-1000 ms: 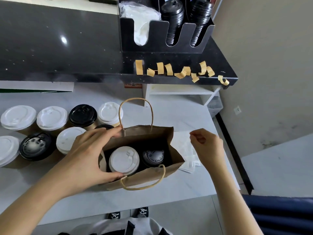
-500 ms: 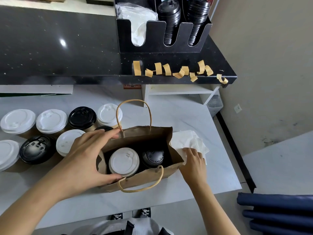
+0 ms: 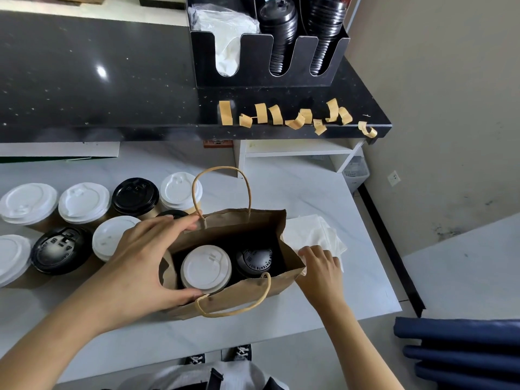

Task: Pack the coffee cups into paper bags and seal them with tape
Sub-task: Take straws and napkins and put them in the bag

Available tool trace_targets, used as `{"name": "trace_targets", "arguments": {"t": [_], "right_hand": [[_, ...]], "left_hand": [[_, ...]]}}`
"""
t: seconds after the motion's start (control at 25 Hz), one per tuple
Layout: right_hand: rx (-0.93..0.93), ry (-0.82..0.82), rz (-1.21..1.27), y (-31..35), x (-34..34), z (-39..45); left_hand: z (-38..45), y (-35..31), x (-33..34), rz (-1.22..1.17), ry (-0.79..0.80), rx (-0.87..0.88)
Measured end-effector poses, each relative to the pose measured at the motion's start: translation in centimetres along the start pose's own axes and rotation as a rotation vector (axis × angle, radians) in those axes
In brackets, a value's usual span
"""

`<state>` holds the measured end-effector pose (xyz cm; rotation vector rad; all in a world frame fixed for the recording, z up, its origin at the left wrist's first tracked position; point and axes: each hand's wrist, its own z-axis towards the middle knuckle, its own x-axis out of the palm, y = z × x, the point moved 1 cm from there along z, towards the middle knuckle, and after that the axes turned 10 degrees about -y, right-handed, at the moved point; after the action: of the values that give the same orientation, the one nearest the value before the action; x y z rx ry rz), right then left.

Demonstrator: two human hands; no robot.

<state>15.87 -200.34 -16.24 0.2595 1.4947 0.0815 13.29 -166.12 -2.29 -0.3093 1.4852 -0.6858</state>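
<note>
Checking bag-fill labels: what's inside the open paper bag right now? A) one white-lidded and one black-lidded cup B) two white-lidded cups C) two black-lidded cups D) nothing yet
A: inside the paper bag a white-lidded cup sits on the side near the left hand, with a black-lidded cup beside it.

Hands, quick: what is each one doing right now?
Left hand: holds the open paper bag at its left end, fingers on the far edge, thumb on the near edge.
Right hand: on the white napkins beside the bag; grip cannot be told.
</note>
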Motion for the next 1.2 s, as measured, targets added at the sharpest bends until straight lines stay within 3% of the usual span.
{"name": "trace_targets", "arguments": {"t": [0.4, 0.64, 0.84, 1.04, 1.2], "right_hand": [[0.173, -0.314, 0.276, -1.1, -1.7, 1.9], [0.209, -0.349, 0.442, -2.2, -2.2, 2.7], [0.415, -0.333, 0.643, -1.7, -3.3, 2.8], [0.502, -0.462, 0.785, -2.0, -4.6, 3.4], [0.339, -0.461, 0.612, -2.5, -5.0, 3.8]], "left_hand": [[-0.1, 0.0, 0.0, 0.006, 0.006, 0.008], [-0.1, -0.1, 0.1, 0.007, -0.008, 0.012], [-0.2, -0.1, 0.1, 0.02, -0.01, 0.011], [-0.3, 0.0, 0.2, 0.024, -0.016, 0.025], [-0.4, -0.1, 0.3, 0.025, -0.026, 0.026]]}}
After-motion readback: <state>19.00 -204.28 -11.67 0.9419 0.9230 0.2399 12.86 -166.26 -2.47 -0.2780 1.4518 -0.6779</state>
